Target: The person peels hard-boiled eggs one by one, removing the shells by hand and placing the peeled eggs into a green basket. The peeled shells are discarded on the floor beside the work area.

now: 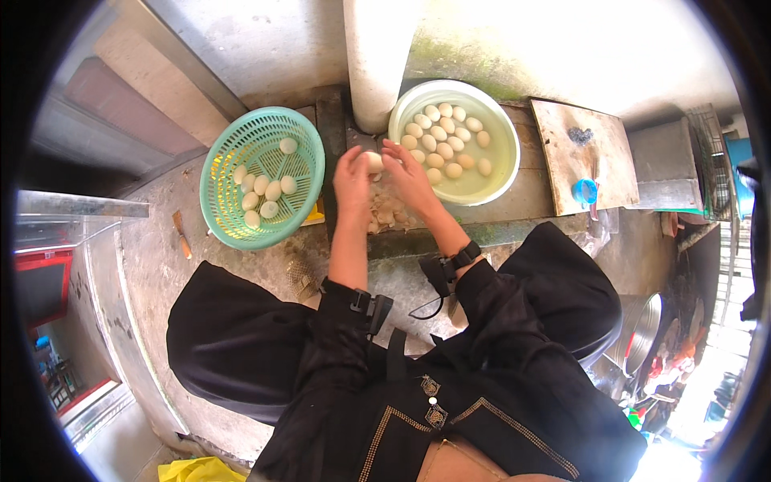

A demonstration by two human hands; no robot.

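A pale egg (pixel 374 162) is held up between my two hands, over the gap between a basket and a basin. My left hand (pixel 351 184) has its fingers around the egg's left side. The fingertips of my right hand (pixel 411 179) meet its right side; they are slightly blurred. Beneath the hands lies a heap of broken eggshells (pixel 388 211). To the left, a turquoise slotted plastic basket (pixel 212 196) contains several pale eggs (pixel 272 190). At the right, several eggs (pixel 444 149) sit in the yellowish liquid of a white-rimmed basin (pixel 514 141).
A white pipe (pixel 376 66) rises behind my hands. Right of the basin, a worn board (pixel 593 162) bears a blue cup (pixel 584 191) and a dark scouring pad (pixel 580 136). A wooden-handled knife (pixel 182 234) lies on the floor at left. A metal tub (pixel 641 334) stands beyond my right knee.
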